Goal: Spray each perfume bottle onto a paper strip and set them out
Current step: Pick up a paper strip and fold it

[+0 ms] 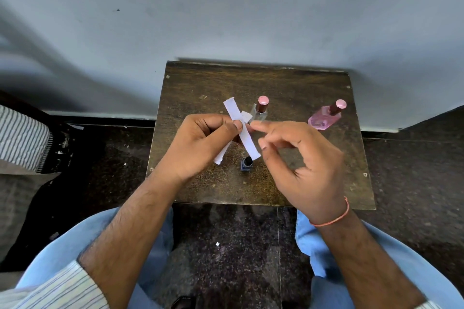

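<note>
My left hand (200, 143) pinches white paper strips (242, 130) that cross like an X above the small dark wooden table (288, 83). To their right, my right hand (301, 160) hovers with fingers apart, its index fingertip close to the strips, holding nothing. A clear bottle with a pink cap (261, 108) stands just behind the strips. At the right of the table stands a pink bottle with a pink cap (326, 116). Below the strips a small dark blue bottle (246, 164) stands, partly hidden by paper.
The table stands against a pale wall (226, 7). Dark speckled floor (226, 246) surrounds it. A striped cloth (22, 138) lies at the left edge. My knees in blue trousers (376, 246) sit under the table's near edge.
</note>
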